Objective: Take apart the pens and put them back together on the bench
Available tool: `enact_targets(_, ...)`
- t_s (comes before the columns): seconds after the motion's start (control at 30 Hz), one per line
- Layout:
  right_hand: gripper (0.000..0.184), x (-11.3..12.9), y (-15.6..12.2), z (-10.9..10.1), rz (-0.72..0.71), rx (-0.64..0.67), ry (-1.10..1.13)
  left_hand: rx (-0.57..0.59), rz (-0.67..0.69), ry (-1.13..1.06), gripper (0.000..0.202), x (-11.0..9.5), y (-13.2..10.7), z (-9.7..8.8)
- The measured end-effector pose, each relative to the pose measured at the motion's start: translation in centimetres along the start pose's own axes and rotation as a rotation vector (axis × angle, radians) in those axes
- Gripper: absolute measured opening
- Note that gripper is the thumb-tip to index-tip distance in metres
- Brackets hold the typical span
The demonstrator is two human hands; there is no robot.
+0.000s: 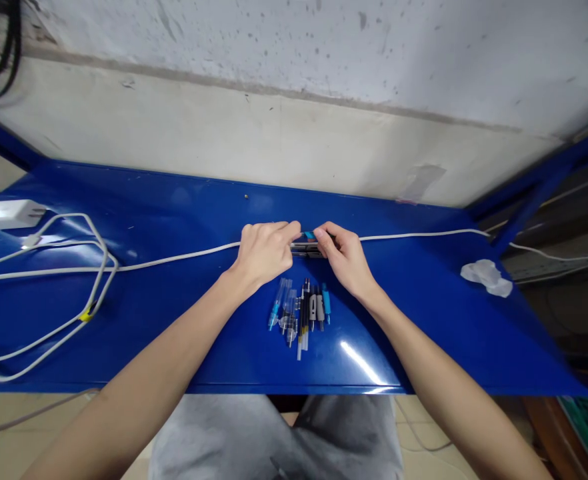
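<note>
My left hand (264, 250) and my right hand (343, 257) meet at the middle of a blue metal table (174, 200). Both have their fingers pinched on a small bundle of pens (307, 244) held level between them, dark with a bit of blue showing. Just in front of my hands, loose pens and pen parts (301, 310) lie side by side on the table: clear barrels, black ones, and blue caps. A white cable (184, 257) runs across the table under or behind my hands.
A white charger block (9, 213) and looped white cables (74, 280) lie at the left. A crumpled white plastic scrap (487, 277) sits at the right. A pale wall rises behind the table. My grey-trousered lap is below the front edge.
</note>
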State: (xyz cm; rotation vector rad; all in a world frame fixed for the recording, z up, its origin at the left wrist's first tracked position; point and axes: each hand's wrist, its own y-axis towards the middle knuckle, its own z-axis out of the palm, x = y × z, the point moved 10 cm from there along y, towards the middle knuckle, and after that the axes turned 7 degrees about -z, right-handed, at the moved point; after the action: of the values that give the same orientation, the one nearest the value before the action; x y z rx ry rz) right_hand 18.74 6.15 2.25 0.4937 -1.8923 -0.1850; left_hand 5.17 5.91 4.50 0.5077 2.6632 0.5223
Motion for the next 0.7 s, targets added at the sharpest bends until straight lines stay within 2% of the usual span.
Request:
enact_targets(0.1,0.048,-0.2,0.0,-0.2,0.012,-0.013,-0.003,0.004,0.040,-0.017,0.024,-0.3,-0.1,0.0)
enact_targets(0.17,0.053,-0.6,0.1,-0.5,0.033,-0.039,0.004,-0.038,0.107,-0.048,0.028,-0.8,-0.1,-0.4)
enact_targets(0.27,0.061,-1.4,0.2,-1.0,0.079,-0.090,0.082,-0.094,0.238,-0.062,0.029,-1.9,-0.1,-0.9)
enact_targets(0.37,0.061,-2.2,0.3,-0.8,0.136,-0.096,0.181,-0.089,0.301,-0.032,0.029,-2.4,-0.1,-0.7)
enact_targets(0.5,0.057,-1.8,0.2,0.2,0.155,-0.019,0.240,-0.116,0.246,0.012,0.030,-1.9,-0.1,-0.7)
enact_targets(0.7,0.032,1.2,0.4,-0.5,-0.076,0.002,-0.036,-0.112,0.152,0.020,0.026,-1.1,-0.2,-0.5)
